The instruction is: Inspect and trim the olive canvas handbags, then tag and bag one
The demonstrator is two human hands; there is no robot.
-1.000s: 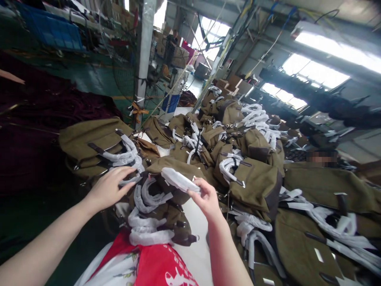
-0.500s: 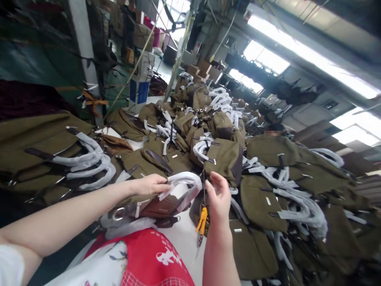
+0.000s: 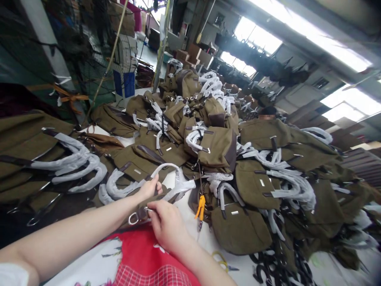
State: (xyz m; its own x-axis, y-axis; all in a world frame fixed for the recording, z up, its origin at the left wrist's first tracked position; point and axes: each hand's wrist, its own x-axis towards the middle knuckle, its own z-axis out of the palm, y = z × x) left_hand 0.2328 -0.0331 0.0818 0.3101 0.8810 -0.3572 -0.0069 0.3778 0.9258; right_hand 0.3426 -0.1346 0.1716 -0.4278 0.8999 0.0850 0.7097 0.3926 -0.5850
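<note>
In front of my red apron lies an olive handbag with brown trim, whose plastic-wrapped handle stands up in a loop. My left hand is closed on the bag's upper edge, beside the foot of that handle. The fingers of my right hand pinch a small metal zipper pull at the near end of the bag. Close to them is a metal ring on a dark tab. Much of the bag is hidden by my hands and forearms.
Olive bags with wrapped handles are heaped across the table. A tool with orange grips hangs on a cord right of my hands. Yellow-handled scissors and dark straps lie at the front right. Another person's head shows behind the heap.
My right hand has moved left and down, from beside the hanging orange tool to the bag's zipper end. My left hand stays at the bag's top edge. The view has shifted slightly.
</note>
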